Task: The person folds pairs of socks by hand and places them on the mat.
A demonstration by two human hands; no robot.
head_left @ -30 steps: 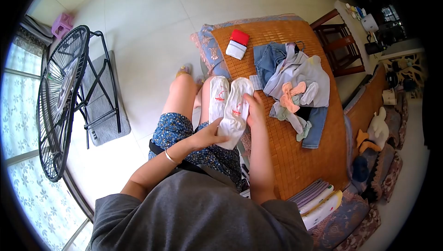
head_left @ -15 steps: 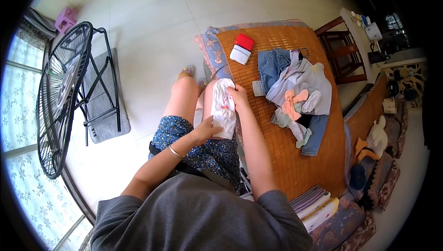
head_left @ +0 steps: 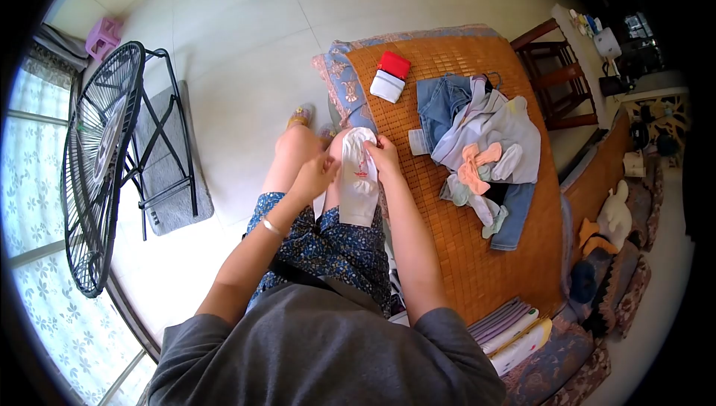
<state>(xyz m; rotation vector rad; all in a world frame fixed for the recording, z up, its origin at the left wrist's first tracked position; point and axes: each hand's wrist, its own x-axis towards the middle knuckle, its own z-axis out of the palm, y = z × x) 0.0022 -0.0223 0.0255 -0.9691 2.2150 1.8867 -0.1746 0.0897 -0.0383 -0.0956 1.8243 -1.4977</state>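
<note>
A folded white cloth garment [head_left: 360, 186] with a small red print lies lengthwise over my right thigh. My right hand [head_left: 383, 157] pinches its right edge near the far end, thumb on top. My left hand [head_left: 317, 176], with a bracelet at the wrist, is off the cloth, just left of it. Its fingers are loosely bent and apart, with nothing seen in them. On the mat to the right is a pile of clothes [head_left: 488, 133], with jeans, a pale grey top and small peach and white socks. A red folded cloth [head_left: 394, 65] and a white folded cloth [head_left: 388, 86] lie beyond.
The woven brown mat [head_left: 447, 257] covers a patterned cushioned seat. Folded clothes [head_left: 507, 328] are stacked at its near end. A black round chair [head_left: 104, 160] stands at left on a grey rug [head_left: 168, 175]. A wooden stool [head_left: 556, 77] is at the far right.
My left hand has let go of the garment's near end and moved up and left. That end now lies flatter. My right hand still grips the right edge.
</note>
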